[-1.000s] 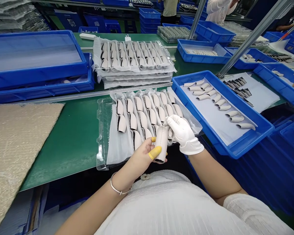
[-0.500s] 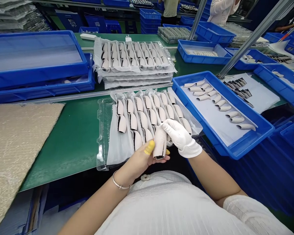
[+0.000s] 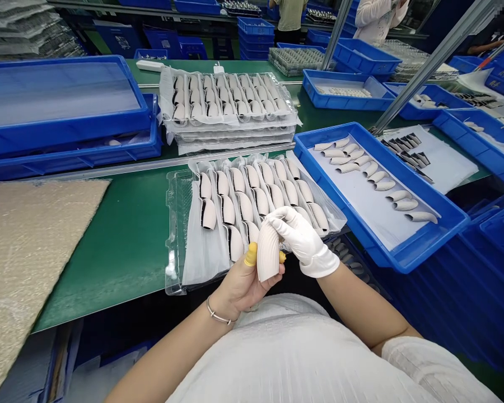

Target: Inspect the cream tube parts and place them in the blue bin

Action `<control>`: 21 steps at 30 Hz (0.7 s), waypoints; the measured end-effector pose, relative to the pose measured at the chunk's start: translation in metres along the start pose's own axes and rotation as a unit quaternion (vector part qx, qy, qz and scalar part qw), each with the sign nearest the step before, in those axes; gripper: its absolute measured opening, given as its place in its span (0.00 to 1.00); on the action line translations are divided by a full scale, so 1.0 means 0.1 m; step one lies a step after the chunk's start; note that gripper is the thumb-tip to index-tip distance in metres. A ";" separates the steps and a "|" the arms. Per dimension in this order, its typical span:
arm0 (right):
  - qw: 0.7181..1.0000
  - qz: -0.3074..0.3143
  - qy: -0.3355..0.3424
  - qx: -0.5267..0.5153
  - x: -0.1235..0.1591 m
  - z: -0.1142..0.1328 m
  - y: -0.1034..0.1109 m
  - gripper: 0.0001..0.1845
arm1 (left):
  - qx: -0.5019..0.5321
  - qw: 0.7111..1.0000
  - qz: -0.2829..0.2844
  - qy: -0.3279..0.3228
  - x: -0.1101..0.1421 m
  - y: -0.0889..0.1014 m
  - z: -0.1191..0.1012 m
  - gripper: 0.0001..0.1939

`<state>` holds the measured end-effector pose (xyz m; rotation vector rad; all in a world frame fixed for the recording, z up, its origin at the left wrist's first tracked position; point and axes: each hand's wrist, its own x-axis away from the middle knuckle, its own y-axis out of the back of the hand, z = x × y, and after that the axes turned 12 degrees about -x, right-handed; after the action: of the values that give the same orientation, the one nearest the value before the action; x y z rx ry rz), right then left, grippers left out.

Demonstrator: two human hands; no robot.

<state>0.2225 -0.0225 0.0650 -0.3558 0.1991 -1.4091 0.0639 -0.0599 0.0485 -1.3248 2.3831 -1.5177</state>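
A pale, ribbed, curved shell piece (image 3: 269,254) is held up in front of my body, its ribbed outer face toward me. My left hand (image 3: 246,280), with yellow covers on the thumb and a finger, grips its lower part from the sides. In a white glove, my right hand (image 3: 300,235) pinches the upper end. Just beyond lies a clear plastic tray (image 3: 176,224) lined with white sheet (image 3: 199,252), where rows of similar pale pieces (image 3: 235,243) with black inner edges rest. My hands hide part of its near rows.
Right of the tray is a blue bin (image 3: 403,263) with several loose ribbed pieces (image 3: 399,195) on white paper. Behind stands a stack of filled trays (image 3: 235,131). Blue bins (image 3: 67,123) and a tan board (image 3: 37,240) occupy the left. A metal post (image 3: 415,84) slants across the right.
The shell piece has been turned in my fingers: its dark-edged open end faced me before, now its ribbed curved face does. Both hands have shifted slightly.
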 end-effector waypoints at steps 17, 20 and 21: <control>0.914 0.081 0.175 0.356 0.22 0.16 0.10 0.52 | -0.165 0.977 -0.094 -0.100 -0.05 -0.05 -0.09 0.24; 0.916 0.046 0.172 0.359 0.15 0.10 0.12 0.46 | -0.186 0.972 -0.107 -0.097 -0.05 -0.08 -0.11 0.22; 0.909 0.058 0.177 0.372 0.16 0.09 0.12 0.48 | -0.189 0.970 -0.117 -0.098 -0.05 -0.08 -0.12 0.22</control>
<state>0.2390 -0.0357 0.0699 0.5401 -0.0337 -1.3164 0.0673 -0.0495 0.0588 -1.7912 2.5403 -0.9341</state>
